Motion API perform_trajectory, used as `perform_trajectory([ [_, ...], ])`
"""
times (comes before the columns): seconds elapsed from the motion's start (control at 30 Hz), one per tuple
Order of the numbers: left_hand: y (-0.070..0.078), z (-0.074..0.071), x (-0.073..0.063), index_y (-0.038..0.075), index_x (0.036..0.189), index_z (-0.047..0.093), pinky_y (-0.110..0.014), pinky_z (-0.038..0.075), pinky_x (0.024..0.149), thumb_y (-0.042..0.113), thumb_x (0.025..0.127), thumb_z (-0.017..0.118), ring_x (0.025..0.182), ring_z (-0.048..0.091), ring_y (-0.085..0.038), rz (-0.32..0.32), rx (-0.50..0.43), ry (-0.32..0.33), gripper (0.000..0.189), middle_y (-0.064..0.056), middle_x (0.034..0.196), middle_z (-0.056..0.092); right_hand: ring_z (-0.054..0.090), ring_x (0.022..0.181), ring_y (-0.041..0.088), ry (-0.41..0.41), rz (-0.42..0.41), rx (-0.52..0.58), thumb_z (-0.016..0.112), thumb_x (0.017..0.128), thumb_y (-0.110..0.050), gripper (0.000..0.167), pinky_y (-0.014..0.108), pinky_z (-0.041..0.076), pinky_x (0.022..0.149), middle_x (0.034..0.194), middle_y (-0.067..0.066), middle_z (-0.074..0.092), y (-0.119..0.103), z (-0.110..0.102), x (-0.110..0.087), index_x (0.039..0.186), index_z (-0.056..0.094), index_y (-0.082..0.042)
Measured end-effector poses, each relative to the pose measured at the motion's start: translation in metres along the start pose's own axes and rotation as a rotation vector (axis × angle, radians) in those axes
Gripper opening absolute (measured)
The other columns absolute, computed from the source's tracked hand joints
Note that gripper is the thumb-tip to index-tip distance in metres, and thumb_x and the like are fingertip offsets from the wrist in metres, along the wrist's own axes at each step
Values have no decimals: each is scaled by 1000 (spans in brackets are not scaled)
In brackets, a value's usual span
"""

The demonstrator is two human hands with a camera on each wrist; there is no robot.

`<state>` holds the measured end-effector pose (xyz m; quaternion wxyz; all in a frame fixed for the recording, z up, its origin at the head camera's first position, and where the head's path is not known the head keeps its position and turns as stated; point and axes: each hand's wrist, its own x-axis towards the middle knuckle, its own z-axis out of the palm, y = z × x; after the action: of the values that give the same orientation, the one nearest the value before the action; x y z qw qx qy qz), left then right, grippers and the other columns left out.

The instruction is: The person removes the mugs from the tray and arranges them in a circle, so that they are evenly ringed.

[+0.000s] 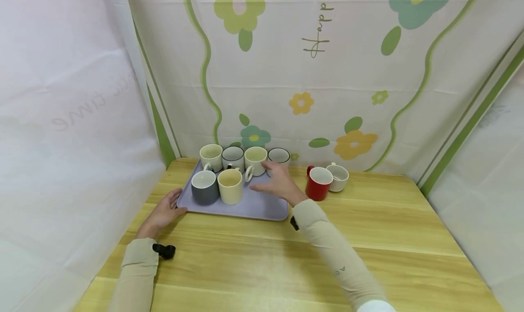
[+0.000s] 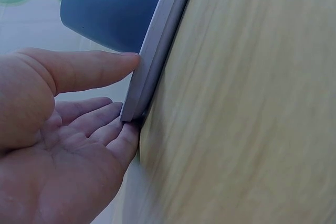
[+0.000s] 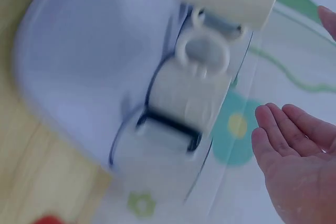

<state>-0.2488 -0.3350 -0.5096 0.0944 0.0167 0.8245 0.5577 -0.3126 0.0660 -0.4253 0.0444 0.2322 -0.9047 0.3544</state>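
Observation:
My left hand (image 1: pixel 163 210) holds the near left corner of a lilac tray (image 1: pixel 262 207), thumb at the rim and fingertips at its lower edge in the left wrist view. Over the tray's right part, my right hand (image 1: pixel 278 183) is spread with nothing in it. It overlaps a white mug with a black rim (image 1: pixel 279 154) at the back right. Beside that mug stand a cream mug (image 1: pixel 257 157), another black-rimmed mug (image 1: pixel 233 157) and a further cream mug (image 1: pixel 210 155). In front are a dark grey mug (image 1: pixel 205 194) and a pale yellow mug (image 1: pixel 230 190).
Right of the tray, a red mug (image 1: pixel 317 189) stands close to a whitish mug (image 1: pixel 339 178) on the wooden table (image 1: pixel 245 266). A flower-printed white cloth (image 1: pixel 262 66) hangs behind the table, with more white cloth at both sides.

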Motion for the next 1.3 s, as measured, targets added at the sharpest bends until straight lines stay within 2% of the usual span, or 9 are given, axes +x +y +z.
perform_trajectory([
  [0.13,0,0,0,-9,166,1,-63,15,134,-1,104,58,161,9,-53,3,1,-5,84,-35,173,7,57,141,36,-26,-28,75,92,78,-46,93,51,48,122,151,18,61,-15,23,11,150,55,1],
  [0.27,0,0,1,-9,166,1,-63,15,134,-1,104,58,161,9,-53,0,-1,-3,84,-34,173,7,64,127,39,-9,-79,100,93,77,-44,82,49,57,108,137,18,68,-22,45,22,139,63,1],
  [0.37,0,1,2,-9,166,2,-62,15,134,0,105,58,162,9,-52,1,4,0,83,-34,173,7,67,119,36,20,-83,85,94,76,-45,78,46,58,99,128,13,71,-25,61,29,134,66,-2],
  [0.57,1,2,3,-11,165,5,-62,14,134,-2,104,59,161,9,-53,29,6,3,82,-35,173,8,68,120,31,71,-60,21,93,76,-47,77,48,55,105,128,12,73,-31,83,33,135,67,-5],
  [0.9,2,0,1,-9,166,2,-63,15,134,-1,104,58,161,8,-53,6,-2,0,84,-34,173,7,56,142,38,94,5,28,93,79,-41,87,54,51,118,145,17,64,-33,99,36,148,56,-2],
  [1.13,2,0,1,-10,166,2,-62,15,134,-2,104,58,162,8,-52,6,-1,1,83,-35,173,7,62,136,33,118,16,74,96,74,-37,89,47,53,117,144,14,67,-31,100,35,146,59,-1],
  [1.3,2,0,-1,-9,166,3,-62,15,134,-2,104,58,162,8,-52,6,-2,-1,83,-34,173,7,63,134,32,102,-24,125,96,73,-35,90,47,56,113,145,13,67,-28,93,27,147,59,-1],
])
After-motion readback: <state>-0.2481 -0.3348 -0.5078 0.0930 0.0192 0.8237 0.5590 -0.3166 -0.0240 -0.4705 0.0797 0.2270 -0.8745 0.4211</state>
